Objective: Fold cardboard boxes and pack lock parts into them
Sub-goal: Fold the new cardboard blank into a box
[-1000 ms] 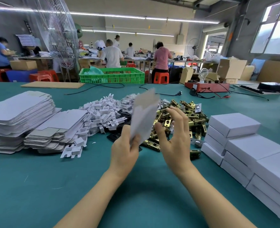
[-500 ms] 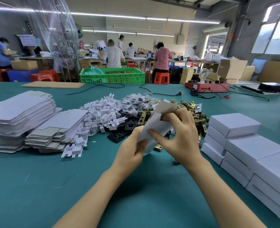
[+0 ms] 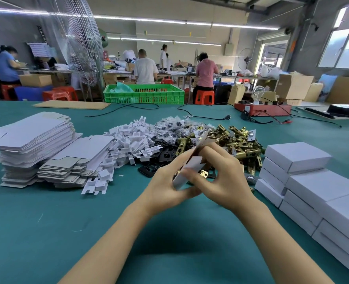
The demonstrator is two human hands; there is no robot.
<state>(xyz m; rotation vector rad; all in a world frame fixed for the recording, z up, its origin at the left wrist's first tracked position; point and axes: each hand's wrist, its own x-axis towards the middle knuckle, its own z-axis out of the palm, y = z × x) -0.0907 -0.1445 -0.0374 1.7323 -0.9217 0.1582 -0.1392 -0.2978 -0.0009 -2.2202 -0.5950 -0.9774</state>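
At the centre of the frame, above the green table point(image 3: 46, 232), I see both of my hands working one white cardboard blank point(image 3: 192, 167). My left hand point(image 3: 165, 187) has its grip closed on the lower end of the blank, thumb on the near face and fingers curled beneath. My right hand point(image 3: 224, 177) is clenched over the upper part, fingers wrapped across the top edge and thumb pressing the white flap. The blank stands tilted, its brown inner side showing at the upper tip, and it is lifted off the table.

Just behind my hands lies the heap of brass lock parts point(image 3: 237, 140), touching a spread of black plates point(image 3: 161, 156) and a mound of small clear bags point(image 3: 173, 126) further back. Left of those is a pile of white card inserts point(image 3: 128, 140). At the left edge of the frame sits a tall stack of flat box blanks point(image 3: 32, 144), with a lower, slumped stack point(image 3: 73, 167) leaning against it.

Along the right side, folded white boxes point(image 3: 296, 156) are stacked in rows running toward the lower right corner. Across the far edge of the table I see a green crate point(image 3: 145, 95) and a red tester box point(image 3: 263, 109) with a bulb on it. People stand or sit at benches beyond.
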